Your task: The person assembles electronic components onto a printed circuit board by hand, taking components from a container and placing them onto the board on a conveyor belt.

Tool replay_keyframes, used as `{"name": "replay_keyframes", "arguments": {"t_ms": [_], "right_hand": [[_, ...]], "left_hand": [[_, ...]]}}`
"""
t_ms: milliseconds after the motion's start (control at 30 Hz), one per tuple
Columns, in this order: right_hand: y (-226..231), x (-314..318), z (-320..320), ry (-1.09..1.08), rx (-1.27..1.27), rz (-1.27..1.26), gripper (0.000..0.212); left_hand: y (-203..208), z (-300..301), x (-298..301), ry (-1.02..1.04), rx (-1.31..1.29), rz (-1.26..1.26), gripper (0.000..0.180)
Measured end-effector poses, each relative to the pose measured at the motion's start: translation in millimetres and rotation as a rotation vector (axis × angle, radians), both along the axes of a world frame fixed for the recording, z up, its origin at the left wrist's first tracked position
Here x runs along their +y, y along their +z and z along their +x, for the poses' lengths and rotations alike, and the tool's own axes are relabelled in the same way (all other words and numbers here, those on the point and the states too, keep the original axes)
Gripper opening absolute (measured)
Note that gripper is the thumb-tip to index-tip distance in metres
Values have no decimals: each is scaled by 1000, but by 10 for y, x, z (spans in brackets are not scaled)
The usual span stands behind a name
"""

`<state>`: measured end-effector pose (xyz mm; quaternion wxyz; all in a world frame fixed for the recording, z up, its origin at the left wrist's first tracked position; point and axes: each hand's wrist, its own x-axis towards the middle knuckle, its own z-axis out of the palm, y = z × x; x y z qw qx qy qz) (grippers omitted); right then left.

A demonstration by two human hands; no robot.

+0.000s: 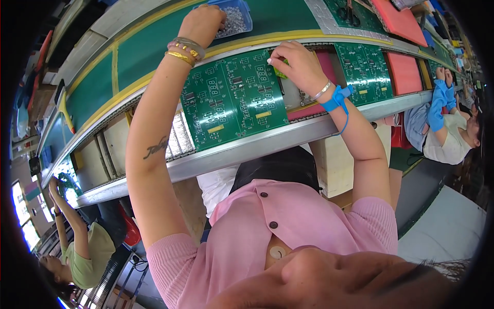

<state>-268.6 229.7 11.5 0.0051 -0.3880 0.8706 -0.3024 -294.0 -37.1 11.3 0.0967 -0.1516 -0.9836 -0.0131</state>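
Note:
My left hand (pixel 202 26) reaches to a blue plastic bin (pixel 248 14) with many small clear parts (pixel 232 20) in it. Its fingers are curled down at the bin's left side, and what they hold, if anything, is hidden. A green circuit board panel (pixel 234 98) with small digit displays lies across the rails before me. Over its far right corner hovers my right hand (pixel 298 66), thumb and fingers closed together. Something tiny and white shows at their tips, too small to name. Bright green material (pixel 280 73) shows under that hand.
Another circuit board panel (pixel 364 72) lies on the rails to the right, beside a pink foam slab (pixel 405 73). A metal rail (pixel 242 149) runs along the near side. Scissors (pixel 350 14) lie at the far right. Co-workers sit left (pixel 92 252) and right (pixel 445 134).

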Motion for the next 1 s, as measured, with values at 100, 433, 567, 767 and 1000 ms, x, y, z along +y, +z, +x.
{"name": "replay_keyframes", "arguments": {"t_ms": [100, 433, 567, 767, 1000], "right_hand": [[-60, -35, -36, 22, 68, -3, 17], [-142, -170, -199, -3, 317, 102, 11], [-138, -183, -193, -5, 350, 108, 10], [-162, -200, -199, 19, 383, 105, 10], [-179, -222, -193, 75, 493, 104, 10]], "left_hand": [[35, 61, 23, 17, 138, 18, 12], [258, 597, -3, -29, 52, 653, 16], [194, 1000, -124, 57, -215, 991, 18], [-15, 1368, -307, 231, -461, 1176, 19], [-148, 1424, -342, 249, -462, 1256, 19]]}}
